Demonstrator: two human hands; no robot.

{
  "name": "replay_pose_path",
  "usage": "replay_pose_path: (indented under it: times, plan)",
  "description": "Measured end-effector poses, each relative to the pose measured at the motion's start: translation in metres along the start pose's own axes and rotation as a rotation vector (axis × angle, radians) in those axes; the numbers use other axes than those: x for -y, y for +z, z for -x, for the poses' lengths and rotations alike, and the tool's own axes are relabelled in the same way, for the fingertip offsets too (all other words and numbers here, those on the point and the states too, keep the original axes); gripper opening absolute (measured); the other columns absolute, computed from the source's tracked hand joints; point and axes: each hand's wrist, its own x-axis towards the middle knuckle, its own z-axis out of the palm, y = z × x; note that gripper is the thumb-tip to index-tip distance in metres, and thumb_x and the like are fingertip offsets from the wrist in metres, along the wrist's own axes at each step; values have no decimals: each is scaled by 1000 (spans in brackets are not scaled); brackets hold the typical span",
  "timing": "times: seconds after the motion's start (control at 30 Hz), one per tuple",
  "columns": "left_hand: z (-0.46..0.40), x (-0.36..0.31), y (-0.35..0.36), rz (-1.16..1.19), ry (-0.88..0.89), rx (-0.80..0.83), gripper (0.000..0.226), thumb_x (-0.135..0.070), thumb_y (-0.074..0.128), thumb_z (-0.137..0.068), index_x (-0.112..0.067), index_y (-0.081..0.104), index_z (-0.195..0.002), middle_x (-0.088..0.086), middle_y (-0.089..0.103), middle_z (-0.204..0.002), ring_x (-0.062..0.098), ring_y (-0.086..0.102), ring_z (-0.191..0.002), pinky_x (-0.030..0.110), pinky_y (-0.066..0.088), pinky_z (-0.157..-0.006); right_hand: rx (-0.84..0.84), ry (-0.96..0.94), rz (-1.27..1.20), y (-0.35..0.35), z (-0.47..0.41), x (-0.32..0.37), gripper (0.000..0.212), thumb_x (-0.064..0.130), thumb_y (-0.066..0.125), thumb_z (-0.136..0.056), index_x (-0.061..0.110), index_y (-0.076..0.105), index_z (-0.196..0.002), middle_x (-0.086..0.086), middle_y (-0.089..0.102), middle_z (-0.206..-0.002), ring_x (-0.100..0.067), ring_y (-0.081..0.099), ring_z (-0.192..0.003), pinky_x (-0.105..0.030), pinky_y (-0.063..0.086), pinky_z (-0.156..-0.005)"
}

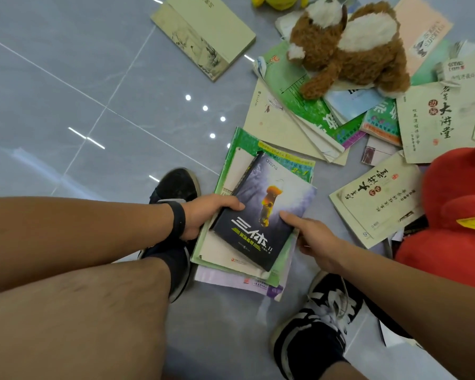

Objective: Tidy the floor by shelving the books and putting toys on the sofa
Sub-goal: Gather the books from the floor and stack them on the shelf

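Note:
A small stack of books [247,259] is between my feet, just above the grey floor, topped by a dark blue book [261,215] with a yellow figure on its cover. My left hand [203,215] grips the stack's left edge, thumb on the dark cover. My right hand [310,234] grips the right edge, thumb lying on the same cover. Further off, a brown and white plush dog [351,48] lies on a heap of scattered books [313,119]. A red plush toy [455,215] sits at the right edge. A yellow plush [280,1] peeks in at the top.
A pale book with an ink painting [203,37] lies alone at the top centre. A cream book with calligraphy [379,198] lies beside the stack on the right. My black shoes [313,325] stand either side of the stack. Glossy tiled floor [66,105] stretches left.

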Motion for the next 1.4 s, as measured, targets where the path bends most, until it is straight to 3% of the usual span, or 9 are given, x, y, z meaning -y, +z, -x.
replay_pose_path:
  times: [0.1, 0.27, 0.33, 0.47, 0.63, 0.7, 0.93, 1.13, 1.4]
  plan:
    - [26, -20, 4, -78, -18, 13, 32, -21, 61, -92, -2, 68, -117, 22, 69, -122, 34, 66, -103, 47, 50, -105, 32, -68, -99, 5, 14, 11, 42, 45, 71, -88, 14, 65, -116, -3, 78, -100, -18, 74, -82, -26, 54, -64]
    - [131, -54, 7, -252, 47, -93, 25, -23, 62, -92, -11, 70, -112, 9, 77, -106, 24, 73, -89, 35, 59, -86, 220, -75, -179, 34, 76, 60, 46, 41, 63, -94, 8, 67, -125, -17, 73, -117, -34, 69, -111, -40, 57, -92]
    - [182, -53, 4, -252, 107, -183, 20, -24, 60, -92, -14, 68, -107, 5, 75, -96, 18, 70, -73, 29, 59, -73, 230, -130, -162, 59, 115, 80, 44, 39, 63, -95, 7, 68, -125, -15, 74, -115, -30, 71, -108, -36, 59, -86]
    - [256, -26, 8, -30, 234, -279, 24, -23, 54, -93, -11, 63, -111, 10, 71, -89, 22, 67, -64, 32, 62, -66, 174, -212, -103, 108, 181, 102, 44, 43, 71, -89, 10, 69, -119, -11, 78, -98, -23, 76, -79, -30, 60, -66]
    - [351, 38, -6, 348, 427, -350, 11, -15, 58, -92, -7, 61, -99, 12, 66, -79, 24, 66, -59, 35, 62, -63, 134, -295, -26, 168, 260, 104, 65, 51, 85, -68, 10, 65, -116, -10, 78, -93, -29, 77, -84, -49, 60, -88]
    - [397, 72, -18, 461, 510, -371, 8, -13, 60, -92, -7, 61, -96, 12, 65, -74, 23, 65, -55, 31, 60, -56, 122, -363, 54, 201, 298, 101, 62, 55, 84, -68, 12, 67, -108, -7, 78, -91, -27, 76, -84, -46, 60, -87]
    - [536, 186, -57, 667, 863, -442, 43, -15, 68, -88, 9, 61, -124, 31, 66, -119, 38, 65, -98, 54, 53, -97, 227, -669, 361, 306, 426, 91, 66, 70, 77, -62, 18, 72, -103, -1, 79, -91, -28, 76, -87, -53, 57, -93]
    - [593, 279, -81, 854, 1068, -502, 57, -22, 68, -85, 10, 54, -131, 31, 62, -128, 38, 63, -105, 52, 49, -101, 355, -913, 526, 384, 511, 77, 73, 70, 82, -55, 23, 70, -110, 4, 78, -99, -23, 76, -91, -53, 56, -93]
    - [628, 412, -107, 1226, 1201, -634, 47, -29, 59, -93, -1, 62, -130, 24, 62, -134, 43, 58, -122, 57, 43, -110, 651, -1081, 896, 516, 586, 28, 33, 38, 83, -79, 25, 73, -107, 12, 78, -95, -12, 75, -87, -43, 58, -90]
